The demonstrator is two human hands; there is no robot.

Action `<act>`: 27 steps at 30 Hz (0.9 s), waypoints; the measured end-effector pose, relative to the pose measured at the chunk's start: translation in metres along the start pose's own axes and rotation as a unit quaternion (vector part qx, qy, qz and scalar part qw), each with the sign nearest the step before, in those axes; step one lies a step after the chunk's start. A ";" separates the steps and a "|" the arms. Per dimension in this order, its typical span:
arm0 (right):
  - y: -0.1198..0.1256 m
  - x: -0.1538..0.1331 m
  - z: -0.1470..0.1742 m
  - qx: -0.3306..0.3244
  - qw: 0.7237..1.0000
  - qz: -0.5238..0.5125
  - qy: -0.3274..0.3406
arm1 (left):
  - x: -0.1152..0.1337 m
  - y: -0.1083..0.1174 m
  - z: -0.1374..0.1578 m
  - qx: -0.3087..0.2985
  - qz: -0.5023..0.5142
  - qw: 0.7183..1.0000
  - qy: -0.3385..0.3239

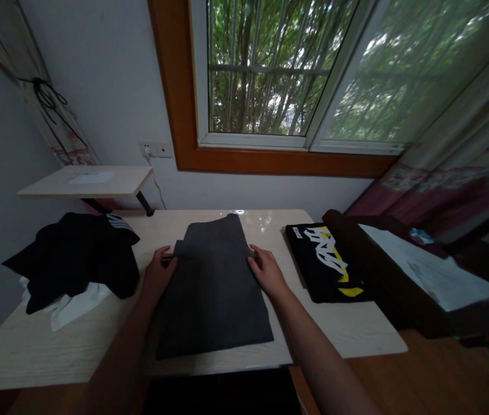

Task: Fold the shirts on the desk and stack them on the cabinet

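A dark grey folded garment (216,288) lies lengthwise on the light wooden table, its far end narrower than its near end. At its left edge is my left hand (158,274), thumb and index finger curled around the side near a small protruding corner. My right hand (268,271) holds the opposite edge at about the same height, with the thumb against the fabric. The remaining fingers of both hands are partly hidden. To the right lies a folded black garment (313,265) with white and yellow print.
A heap of black clothing (75,253) with a white cloth (80,305) under it sits on the table's left, below a raised shelf (84,181). Beyond the table (357,334) are a window (279,69) and a wall socket (155,150). A white sheet (426,268) lies on dark furniture at right.
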State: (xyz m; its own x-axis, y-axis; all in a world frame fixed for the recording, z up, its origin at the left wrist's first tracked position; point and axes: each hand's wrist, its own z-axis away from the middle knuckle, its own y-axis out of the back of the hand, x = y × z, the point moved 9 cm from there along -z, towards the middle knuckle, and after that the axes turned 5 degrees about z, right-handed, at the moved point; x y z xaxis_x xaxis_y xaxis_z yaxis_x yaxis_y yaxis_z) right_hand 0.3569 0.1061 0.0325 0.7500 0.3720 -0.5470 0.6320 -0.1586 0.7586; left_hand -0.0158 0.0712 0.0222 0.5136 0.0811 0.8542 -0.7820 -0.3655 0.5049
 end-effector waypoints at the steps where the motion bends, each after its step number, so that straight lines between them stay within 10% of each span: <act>1: 0.000 0.002 0.000 -0.001 1.000 -0.006 -0.004 | -0.001 -0.001 0.000 -0.003 -0.003 1.000 0.005; 27: -0.005 -0.001 0.004 -0.045 0.997 -0.049 0.029 | -0.003 -0.017 0.007 -0.104 -0.056 0.993 0.002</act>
State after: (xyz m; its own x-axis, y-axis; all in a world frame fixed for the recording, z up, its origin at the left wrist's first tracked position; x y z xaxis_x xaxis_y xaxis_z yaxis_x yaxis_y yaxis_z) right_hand 0.3540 0.1028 0.0275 0.6707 0.4344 -0.6012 0.6802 -0.0370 0.7321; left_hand -0.0019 0.0704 0.0100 0.5997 0.1148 0.7920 -0.7766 -0.1555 0.6105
